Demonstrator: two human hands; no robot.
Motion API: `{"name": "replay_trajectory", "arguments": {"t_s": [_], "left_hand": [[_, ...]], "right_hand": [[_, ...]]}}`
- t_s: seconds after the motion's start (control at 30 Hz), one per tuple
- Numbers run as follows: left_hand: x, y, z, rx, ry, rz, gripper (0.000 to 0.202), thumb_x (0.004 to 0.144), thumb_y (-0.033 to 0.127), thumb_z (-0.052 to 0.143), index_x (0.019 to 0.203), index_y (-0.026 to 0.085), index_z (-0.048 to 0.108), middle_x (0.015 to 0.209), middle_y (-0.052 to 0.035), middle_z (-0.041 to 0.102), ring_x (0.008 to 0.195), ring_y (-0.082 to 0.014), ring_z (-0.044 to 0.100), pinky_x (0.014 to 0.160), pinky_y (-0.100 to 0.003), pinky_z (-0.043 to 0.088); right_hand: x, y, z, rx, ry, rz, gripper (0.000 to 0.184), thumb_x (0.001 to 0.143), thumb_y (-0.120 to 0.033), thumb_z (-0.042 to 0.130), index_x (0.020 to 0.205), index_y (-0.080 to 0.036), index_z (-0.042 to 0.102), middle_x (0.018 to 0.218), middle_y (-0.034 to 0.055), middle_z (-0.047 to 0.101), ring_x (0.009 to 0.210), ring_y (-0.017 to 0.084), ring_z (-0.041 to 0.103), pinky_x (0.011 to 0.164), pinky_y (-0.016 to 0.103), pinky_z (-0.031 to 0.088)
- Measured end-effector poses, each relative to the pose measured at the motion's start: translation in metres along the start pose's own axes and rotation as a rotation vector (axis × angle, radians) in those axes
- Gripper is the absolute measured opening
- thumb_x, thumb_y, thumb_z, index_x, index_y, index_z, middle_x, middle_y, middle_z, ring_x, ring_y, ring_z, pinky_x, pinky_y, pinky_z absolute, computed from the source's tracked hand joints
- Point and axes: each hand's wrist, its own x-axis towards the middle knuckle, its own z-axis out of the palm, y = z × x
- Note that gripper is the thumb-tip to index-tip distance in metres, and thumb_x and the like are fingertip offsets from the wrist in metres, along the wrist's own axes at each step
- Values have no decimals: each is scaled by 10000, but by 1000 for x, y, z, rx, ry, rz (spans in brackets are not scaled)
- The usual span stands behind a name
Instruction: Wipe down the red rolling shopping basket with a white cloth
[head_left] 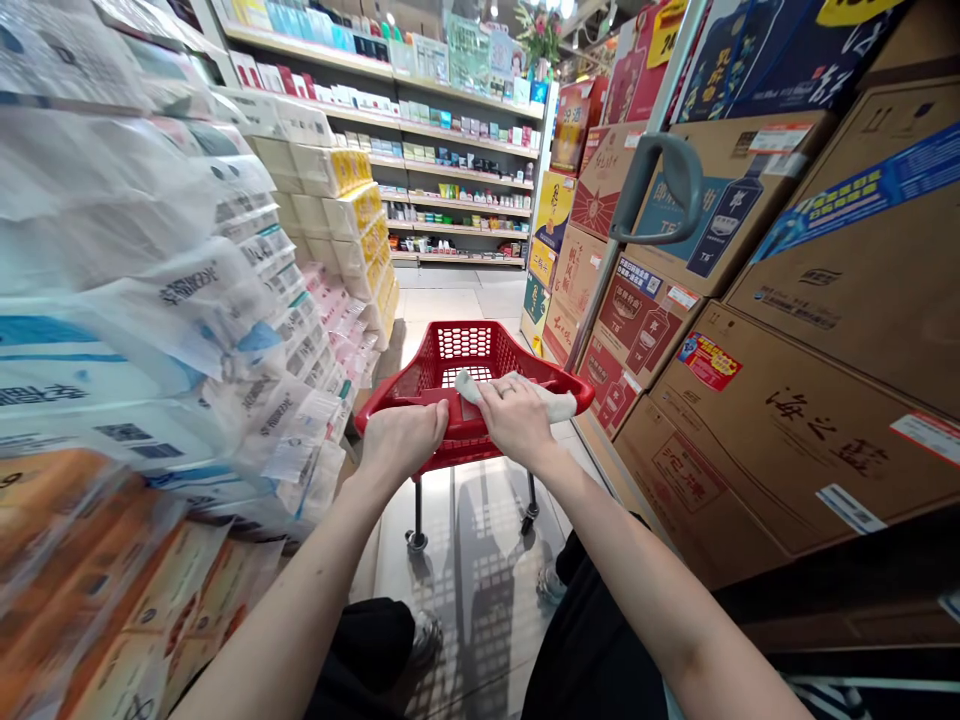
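Note:
A red plastic shopping cart (472, 360) stands in the aisle right in front of me. My left hand (401, 438) is closed around the near rim of the cart on its left side. My right hand (516, 418) lies over a white cloth (559, 404) and presses it onto the cart's rim on the right side, fingers curled over it. The cart's basket looks empty through its mesh. Its small wheels (415, 541) rest on the tiled floor.
Stacked packs of tissue paper (187, 330) crowd the left side of the aisle. Brown and red cardboard boxes (787, 330) are piled on the right, with a grey handle (660, 180) sticking up. Shelves of goods (457, 170) cross the far end. A pale tiled floor (450, 295) runs ahead.

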Motion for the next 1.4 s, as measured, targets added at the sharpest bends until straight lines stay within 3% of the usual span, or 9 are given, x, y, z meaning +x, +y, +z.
{"name": "replay_trajectory", "arguments": {"t_s": [0.07, 0.17, 0.3, 0.43, 0.67, 0.83, 1.03, 1.27, 1.4], "left_hand": [[-1, 7, 0, 1, 9, -15, 653, 932, 418, 153, 682, 123, 679, 632, -142, 670, 604, -252, 644, 491, -275, 278], [-1, 9, -1, -13, 17, -27, 637, 934, 411, 162, 679, 125, 671, 629, -133, 668, 599, -244, 641, 487, -274, 267], [0, -8, -3, -67, 22, 15, 596, 937, 402, 176, 712, 151, 667, 698, -102, 691, 627, -218, 640, 488, -272, 263], [-3, -23, -3, -19, 74, 0, 587, 930, 392, 206, 631, 158, 654, 661, -104, 677, 641, -221, 629, 544, -295, 308], [-7, -13, 4, -20, 179, -28, 566, 923, 352, 240, 611, 141, 662, 615, -119, 656, 589, -216, 601, 581, -318, 320], [-6, -14, 5, -11, 202, -39, 552, 930, 342, 240, 616, 149, 651, 610, -106, 651, 585, -211, 597, 583, -321, 316], [-6, -13, 0, 13, 177, -27, 564, 931, 331, 209, 652, 144, 662, 627, -113, 658, 597, -211, 605, 595, -322, 329], [-7, -8, -1, 22, 155, -48, 567, 923, 341, 214, 630, 141, 656, 624, -124, 656, 605, -219, 611, 589, -319, 330], [-7, -5, -1, 23, 150, -27, 571, 927, 342, 209, 623, 144, 649, 626, -120, 651, 592, -217, 595, 581, -317, 314]], "right_hand": [[16, 4, -4, -17, -106, 14, 367, 972, -345, 291, 1116, -191, 592, 1025, 103, 640, 1001, 241, 546, 921, 404, 386], [29, 13, -7, -17, -193, 14, 392, 981, -359, 257, 1005, -177, 603, 1013, 98, 628, 983, 228, 538, 860, 367, 399], [30, 20, -7, 12, -163, -4, 422, 995, -347, 207, 980, -169, 588, 1035, 83, 612, 989, 198, 522, 855, 327, 379], [29, 18, -3, 25, -147, 5, 428, 996, -353, 199, 958, -177, 587, 1006, 70, 608, 972, 190, 516, 844, 320, 369], [36, 6, 1, -12, -141, 57, 395, 985, -377, 252, 942, -193, 600, 985, 75, 597, 951, 210, 507, 796, 330, 375], [16, -12, 0, 8, -19, 46, 351, 974, -353, 299, 994, -203, 616, 1037, 77, 591, 969, 215, 501, 845, 349, 377], [-25, -24, 1, 102, 95, -37, 376, 962, -275, 351, 1310, -238, 488, 1311, 76, 501, 1235, 220, 396, 1038, 390, 308], [-47, -8, 7, 5, 74, -182, 523, 926, -139, 344, 1445, -191, 293, 1488, 85, 309, 1391, 234, 217, 1118, 448, 243], [-44, 11, 5, 33, 83, -187, 451, 949, -184, 337, 1398, -167, 385, 1450, 76, 383, 1369, 201, 283, 1115, 399, 273]]}}
